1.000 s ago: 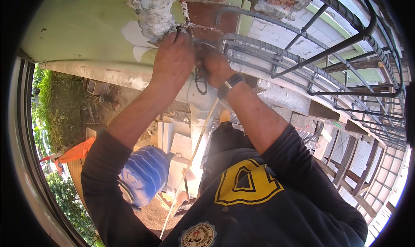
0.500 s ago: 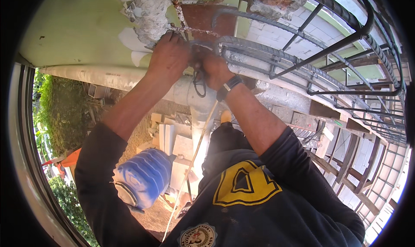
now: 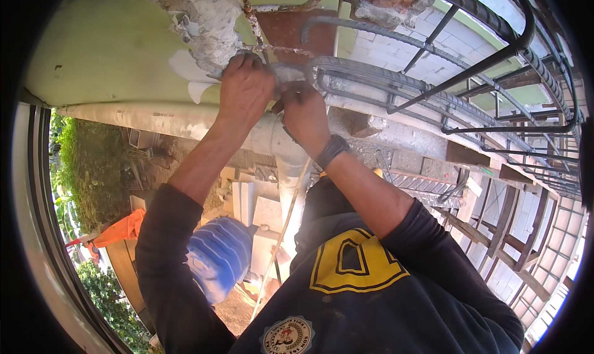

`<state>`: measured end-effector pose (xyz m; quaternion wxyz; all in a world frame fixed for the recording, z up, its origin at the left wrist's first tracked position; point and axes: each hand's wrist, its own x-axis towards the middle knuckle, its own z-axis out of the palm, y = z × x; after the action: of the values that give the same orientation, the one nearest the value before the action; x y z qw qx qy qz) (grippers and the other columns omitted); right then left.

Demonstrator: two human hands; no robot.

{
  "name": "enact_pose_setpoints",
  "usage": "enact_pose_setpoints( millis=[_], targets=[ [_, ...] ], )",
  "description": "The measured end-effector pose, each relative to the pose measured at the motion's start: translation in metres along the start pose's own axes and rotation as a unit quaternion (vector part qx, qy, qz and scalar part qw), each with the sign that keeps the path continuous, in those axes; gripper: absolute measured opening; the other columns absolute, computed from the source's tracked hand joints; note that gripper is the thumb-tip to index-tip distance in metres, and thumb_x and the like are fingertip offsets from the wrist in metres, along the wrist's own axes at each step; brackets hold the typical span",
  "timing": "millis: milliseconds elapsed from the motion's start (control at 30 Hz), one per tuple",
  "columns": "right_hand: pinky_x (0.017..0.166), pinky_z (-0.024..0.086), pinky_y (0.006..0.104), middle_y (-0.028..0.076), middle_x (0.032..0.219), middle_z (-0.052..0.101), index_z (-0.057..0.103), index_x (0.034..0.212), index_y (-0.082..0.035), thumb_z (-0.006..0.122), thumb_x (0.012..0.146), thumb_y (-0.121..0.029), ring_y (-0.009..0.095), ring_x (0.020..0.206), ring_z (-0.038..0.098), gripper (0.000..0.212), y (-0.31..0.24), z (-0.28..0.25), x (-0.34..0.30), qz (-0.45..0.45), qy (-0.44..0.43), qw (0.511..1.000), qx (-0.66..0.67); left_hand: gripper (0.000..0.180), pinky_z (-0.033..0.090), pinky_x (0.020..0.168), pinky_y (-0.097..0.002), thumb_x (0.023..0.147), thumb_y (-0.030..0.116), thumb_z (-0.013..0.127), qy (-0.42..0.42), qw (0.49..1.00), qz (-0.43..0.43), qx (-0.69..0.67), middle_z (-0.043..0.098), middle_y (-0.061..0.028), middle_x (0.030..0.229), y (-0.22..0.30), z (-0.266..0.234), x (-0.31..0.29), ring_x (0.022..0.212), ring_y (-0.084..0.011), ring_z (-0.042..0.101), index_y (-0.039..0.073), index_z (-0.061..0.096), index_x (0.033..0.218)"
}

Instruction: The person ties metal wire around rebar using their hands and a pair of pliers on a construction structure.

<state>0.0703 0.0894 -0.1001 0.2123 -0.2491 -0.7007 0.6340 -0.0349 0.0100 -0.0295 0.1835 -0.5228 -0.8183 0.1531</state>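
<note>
My left hand point(image 3: 247, 88) is closed at the foot of a broken concrete edge point(image 3: 207, 29), its fingertips curled away behind the knuckles. Close beside it, my right hand point(image 3: 306, 112) has its fingers bent together around something dark and small that I cannot make out. Both hands meet at the near end of a cage of ribbed steel bars point(image 3: 371, 72). A rusty bar point(image 3: 250, 13) sticks out of the concrete just above them, with another rusty bar point(image 3: 278, 47) crossing it. What the left fingers grip is hidden.
The bar cage runs off to the right over a ledge point(image 3: 408, 134). A green wall point(image 3: 117, 51) and a pale pipe point(image 3: 167, 116) lie to the left. Far below are a blue barrel point(image 3: 219, 255), pale slabs point(image 3: 266, 211) and a thin pole point(image 3: 281, 236). Wooden framing point(image 3: 495, 230) stands lower right.
The dark loop that hung below my right hand is out of sight. My right hand has turned and its forearm shifted right; my left forearm has also swung right. The view moved slightly.
</note>
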Motion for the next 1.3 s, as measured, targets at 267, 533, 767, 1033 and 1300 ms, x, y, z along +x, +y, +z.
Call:
enact_pose_setpoints(
  millis=[267, 533, 767, 1033, 1300],
  targets=[
    [0.069, 0.054, 0.0372, 0.014, 0.066, 0.07, 0.065, 0.098, 0.006, 0.056, 0.093, -0.022, 0.03, 0.069, 0.071, 0.03, -0.03, -0.014, -0.01, 0.065, 0.013, 0.998, -0.016, 0.01, 0.047, 0.097, -0.0379, 0.076, 0.012, 0.063, 0.063, 0.998, 0.003, -0.03, 0.071, -0.012, 0.091, -0.006, 0.01, -0.006, 0.103, -0.0254, 0.066, 0.005, 0.068, 0.081],
    [0.059, 0.053, 0.0432, 0.013, 0.063, 0.067, 0.068, 0.089, -0.001, 0.059, 0.089, -0.02, 0.033, 0.062, 0.069, 0.021, -0.018, -0.004, 0.012, -0.076, 0.04, 0.916, -0.391, 0.011, 0.044, 0.105, -0.0412, 0.077, 0.011, 0.065, 0.057, 0.997, 0.012, -0.044, 0.07, -0.0131, 0.097, -0.002, 0.003, -0.009, 0.109, -0.0266, 0.064, 0.004, 0.067, 0.085],
    [0.06, 0.051, 0.0423, 0.01, 0.08, 0.068, 0.069, 0.089, -0.007, 0.061, 0.079, -0.014, 0.027, 0.068, 0.067, 0.015, -0.007, 0.008, 0.028, -0.262, 0.068, 0.815, -0.511, 0.023, 0.039, 0.111, -0.0423, 0.082, 0.013, 0.06, 0.064, 0.998, -0.003, -0.026, 0.068, -0.0154, 0.112, 0.002, -0.006, -0.016, 0.124, -0.0288, 0.057, 0.001, 0.068, 0.1],
    [0.068, 0.051, 0.0466, 0.023, 0.085, 0.067, 0.068, 0.097, 0.004, 0.053, 0.088, -0.008, 0.035, 0.073, 0.068, 0.022, 0.0, -0.008, 0.015, -0.23, 0.046, 0.896, -0.377, 0.014, 0.044, 0.096, -0.0354, 0.079, 0.011, 0.059, 0.142, 0.987, -0.051, -0.051, 0.065, -0.0121, 0.098, 0.008, 0.007, -0.025, 0.122, -0.0277, 0.059, 0.005, 0.066, 0.091],
    [0.065, 0.051, 0.0349, 0.018, 0.07, 0.067, 0.069, 0.104, 0.006, 0.055, 0.088, -0.016, 0.023, 0.065, 0.067, 0.03, 0.006, -0.013, -0.005, -0.014, 0.05, 0.998, -0.042, 0.017, 0.041, 0.106, -0.0376, 0.085, 0.011, 0.058, 0.132, 0.983, -0.081, -0.1, 0.066, -0.0073, 0.112, 0.012, 0.025, -0.022, 0.124, -0.0263, 0.056, 0.008, 0.063, 0.101]
  ],
)
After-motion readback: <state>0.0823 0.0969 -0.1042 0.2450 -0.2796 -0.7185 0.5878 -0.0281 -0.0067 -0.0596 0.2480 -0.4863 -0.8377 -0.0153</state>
